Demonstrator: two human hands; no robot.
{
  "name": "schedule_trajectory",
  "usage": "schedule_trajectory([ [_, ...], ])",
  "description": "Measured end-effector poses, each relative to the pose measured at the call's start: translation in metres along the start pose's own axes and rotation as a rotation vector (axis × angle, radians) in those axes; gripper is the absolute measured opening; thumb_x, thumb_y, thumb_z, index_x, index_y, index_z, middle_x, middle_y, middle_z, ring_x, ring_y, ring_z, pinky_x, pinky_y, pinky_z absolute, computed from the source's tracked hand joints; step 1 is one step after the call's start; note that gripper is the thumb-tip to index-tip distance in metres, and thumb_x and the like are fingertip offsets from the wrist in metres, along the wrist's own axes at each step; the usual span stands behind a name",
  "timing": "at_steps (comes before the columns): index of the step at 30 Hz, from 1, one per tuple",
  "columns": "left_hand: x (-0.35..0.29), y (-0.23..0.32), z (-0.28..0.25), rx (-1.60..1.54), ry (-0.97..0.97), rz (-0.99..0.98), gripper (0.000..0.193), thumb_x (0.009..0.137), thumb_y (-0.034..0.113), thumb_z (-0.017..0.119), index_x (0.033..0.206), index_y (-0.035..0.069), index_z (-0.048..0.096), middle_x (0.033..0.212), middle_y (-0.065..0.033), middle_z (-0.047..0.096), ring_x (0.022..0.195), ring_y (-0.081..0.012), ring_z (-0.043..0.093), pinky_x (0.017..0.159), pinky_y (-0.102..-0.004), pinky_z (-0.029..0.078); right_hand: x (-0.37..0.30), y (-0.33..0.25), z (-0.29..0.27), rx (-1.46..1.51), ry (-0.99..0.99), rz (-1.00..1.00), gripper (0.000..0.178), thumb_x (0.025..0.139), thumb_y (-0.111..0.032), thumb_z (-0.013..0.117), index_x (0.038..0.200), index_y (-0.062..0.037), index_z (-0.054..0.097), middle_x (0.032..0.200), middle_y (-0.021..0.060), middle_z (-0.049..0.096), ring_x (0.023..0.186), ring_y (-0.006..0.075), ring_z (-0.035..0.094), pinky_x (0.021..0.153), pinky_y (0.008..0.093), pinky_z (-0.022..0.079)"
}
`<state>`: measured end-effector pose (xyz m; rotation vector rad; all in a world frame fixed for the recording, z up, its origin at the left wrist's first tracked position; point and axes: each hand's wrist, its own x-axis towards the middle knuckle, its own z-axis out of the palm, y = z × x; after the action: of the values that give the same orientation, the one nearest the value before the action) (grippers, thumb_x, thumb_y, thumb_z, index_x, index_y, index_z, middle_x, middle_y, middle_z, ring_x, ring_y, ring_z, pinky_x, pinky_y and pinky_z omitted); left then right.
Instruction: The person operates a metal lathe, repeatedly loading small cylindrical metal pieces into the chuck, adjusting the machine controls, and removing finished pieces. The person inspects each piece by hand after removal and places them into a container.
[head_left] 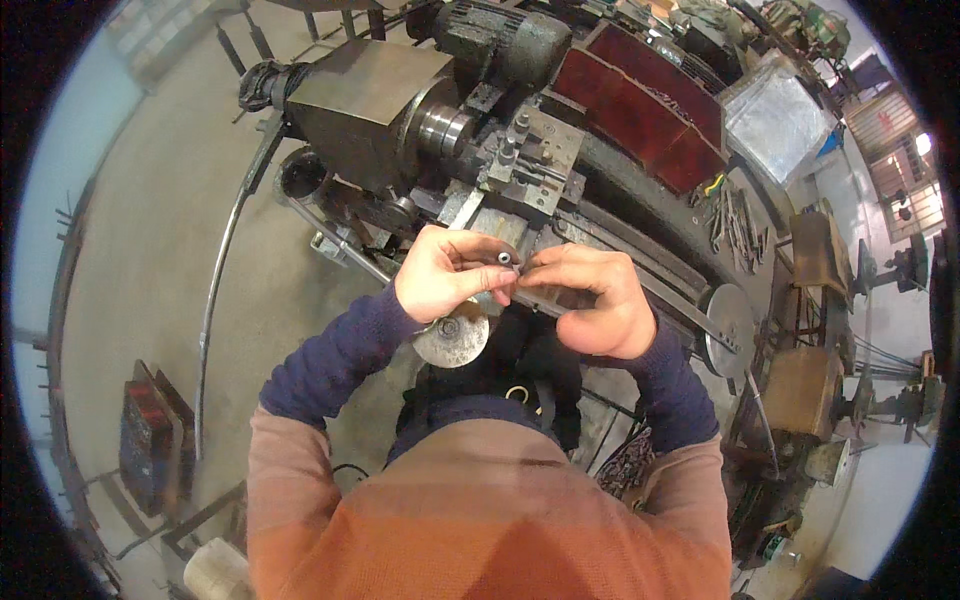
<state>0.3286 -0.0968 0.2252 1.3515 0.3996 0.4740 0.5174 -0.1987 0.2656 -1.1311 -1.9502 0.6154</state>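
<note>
In front of my body, my two hands meet over the near side of a metal lathe. My left hand [450, 272] is closed with thumb and fingers around a small round metal piece [504, 258], which shows a dark hole in its end. My right hand [602, 300] comes in from the other side with thumb and fingertips pinched together, touching or nearly touching the left fingertips. What lies between the right fingertips is too small to make out. Just beyond both hands stands the lathe's tool post [508, 150], and below the left wrist is a round handwheel [452, 335].
The chuck [445, 130] projects from the headstock [370, 85] at the far left. A dark red metal tray [640, 105] stands behind the carriage. Several wrenches [738, 230] lie at the right, near another handwheel [730, 328]. A long metal lever [225, 260] reaches down on the left.
</note>
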Motion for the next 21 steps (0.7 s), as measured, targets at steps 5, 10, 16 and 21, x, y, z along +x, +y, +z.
schedule_trajectory([
  [5,0.000,-0.004,0.000,0.020,-0.024,0.043,0.020,0.080,0.004,0.061,0.096,-0.009,0.059,0.078,-0.0133,0.064,0.069,-0.0185,0.064,0.062,-0.0283,0.052,-0.003,0.002,0.003,-0.014,0.005,0.025,0.043,0.052,-0.010,0.056,0.093,-0.0031,0.062,0.093,0.0132,0.061,0.084,0.0314,0.059,0.075,0.0340,0.047],
  [10,-0.002,-0.003,-0.003,0.117,0.002,0.051,0.020,0.079,0.004,0.063,0.096,-0.006,0.061,0.076,-0.0105,0.065,0.068,-0.0152,0.063,0.060,-0.0259,0.052,0.000,0.003,0.006,0.012,-0.027,0.017,0.044,0.052,-0.014,0.058,0.095,-0.0035,0.063,0.094,0.0144,0.060,0.085,0.0327,0.058,0.076,0.0346,0.047],
  [16,0.000,-0.010,-0.008,0.644,0.054,0.434,0.023,0.073,0.003,0.062,0.095,0.000,0.063,0.078,-0.0145,0.065,0.069,-0.0219,0.065,0.061,-0.0298,0.051,0.005,0.000,0.009,-0.072,-0.114,0.066,0.046,0.052,-0.017,0.060,0.097,-0.0049,0.063,0.095,0.0160,0.059,0.087,0.0345,0.057,0.076,0.0363,0.047],
  [21,0.002,-0.010,-0.006,0.926,0.038,0.549,0.020,0.070,0.004,0.061,0.090,0.001,0.061,0.074,-0.0137,0.061,0.067,-0.0302,0.061,0.059,-0.0363,0.049,0.014,-0.008,0.016,-0.268,-0.140,0.096,0.041,0.052,-0.015,0.060,0.091,-0.0047,0.064,0.093,0.0152,0.060,0.083,0.0336,0.057,0.072,0.0359,0.047],
])
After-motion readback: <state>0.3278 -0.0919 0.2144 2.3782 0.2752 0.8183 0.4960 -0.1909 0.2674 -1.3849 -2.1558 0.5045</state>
